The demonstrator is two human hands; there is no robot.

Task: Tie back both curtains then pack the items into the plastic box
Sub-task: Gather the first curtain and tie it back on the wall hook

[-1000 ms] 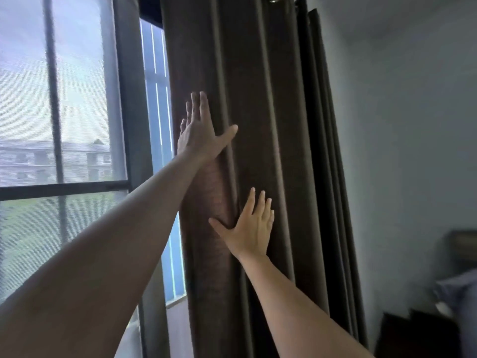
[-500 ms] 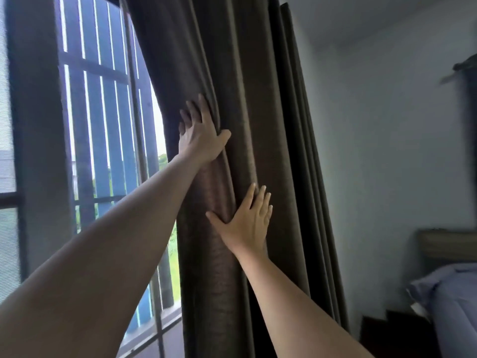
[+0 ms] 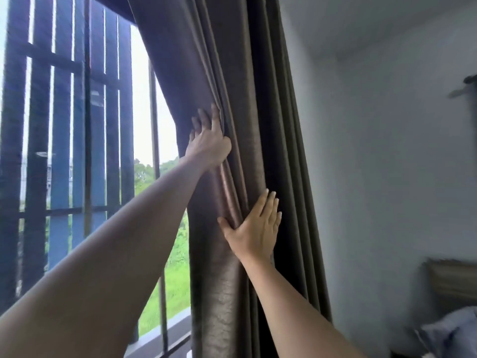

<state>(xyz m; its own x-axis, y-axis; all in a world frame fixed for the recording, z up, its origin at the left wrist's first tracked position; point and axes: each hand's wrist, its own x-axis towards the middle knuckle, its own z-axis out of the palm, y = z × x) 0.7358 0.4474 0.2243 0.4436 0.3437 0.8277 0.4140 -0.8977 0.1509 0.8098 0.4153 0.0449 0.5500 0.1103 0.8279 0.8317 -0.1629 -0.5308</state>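
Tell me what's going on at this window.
A person has both hands on the brown curtain, which is bunched in folds on the wall side of the window. The left hand presses into the folds higher up. The right hand lies flat on them lower down, fingers spread. No tie-back is in view, so the curtain is not yet tied. The plastic box is not in view either.

curtain looks like thick brown cloth with a slight sheen, wall on the right is plain matt paint
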